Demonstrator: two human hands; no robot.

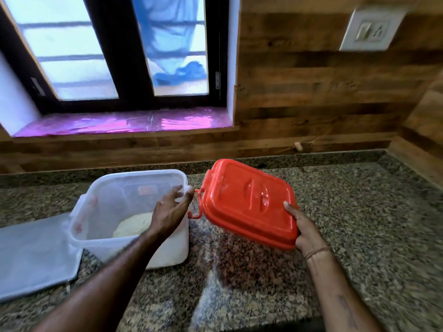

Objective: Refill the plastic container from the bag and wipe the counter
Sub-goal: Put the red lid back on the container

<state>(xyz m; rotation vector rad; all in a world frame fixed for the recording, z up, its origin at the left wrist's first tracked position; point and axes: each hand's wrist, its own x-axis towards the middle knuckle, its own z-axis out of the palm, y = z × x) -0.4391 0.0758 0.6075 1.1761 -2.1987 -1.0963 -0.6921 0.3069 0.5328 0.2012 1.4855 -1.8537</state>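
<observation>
— Where is the container (pixel 172 245) just now?

— It stands on the speckled stone worktop (pixel 359 212), left of the middle and close to the wood-panelled wall (pixel 311 92). It is a cloudy white plastic tub, open at the top, with a low heap of pale grain (pixel 134 226) in the bottom.

— And the lid?

— The red lid (pixel 249 202) is off and held in the air, tilted, just to the right of the tub. Its red clip (pixel 196 204) hangs at the left edge, next to the tub's right rim.

— Which of the hands has it?

— The right hand (pixel 309 233) grasps the lid at its near right corner, with the thumb on top and the fingers under the edge. A thin thread band (pixel 316 252) sits on that wrist.

— What about the other one?

— The left hand (pixel 171 207) reaches over the tub's right rim, fingers fairly straight on the inner side and the thumb on the outer side. That hand is blurred, so I cannot tell whether it nips the rim or only rests there.

— Anything else on the worktop?

— A flat grey sheet (pixel 36 255) lies at the left, with its edge against the tub's left side.

— And behind?

— A dark-framed window (pixel 107 56) has a shiny pink film (pixel 119 123) over its sill. A white socket plate (pixel 372 29) is on the wall at the upper right.
</observation>
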